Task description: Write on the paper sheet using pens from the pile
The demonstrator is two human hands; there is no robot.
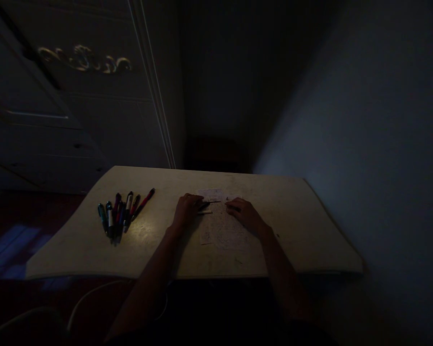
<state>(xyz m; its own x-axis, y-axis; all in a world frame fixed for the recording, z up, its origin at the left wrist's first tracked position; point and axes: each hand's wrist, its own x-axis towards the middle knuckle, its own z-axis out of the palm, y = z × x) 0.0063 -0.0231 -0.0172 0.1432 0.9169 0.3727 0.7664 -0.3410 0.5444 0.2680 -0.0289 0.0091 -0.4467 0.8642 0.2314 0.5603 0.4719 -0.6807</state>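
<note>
In the dim light, my left hand (187,209) is closed on a dark pen (204,206), and a thin rod like a refill (214,202) points from it to the right. A pale, slim stick (205,212), perhaps a pen part, lies just below those fingers. My right hand (246,215) is a short way to the right, its fingers pinched together; what they hold, if anything, is too dark to make out. Both hands rest over sheets of paper (225,235) covered in small writing.
Several pens (120,214) lie in a loose bunch on the left of the pale table (292,240). A cabinet (104,125) with ornate trim stands beyond the left side, and a wall (364,144) rises on the right. A pale cable (84,295) hangs below the front edge.
</note>
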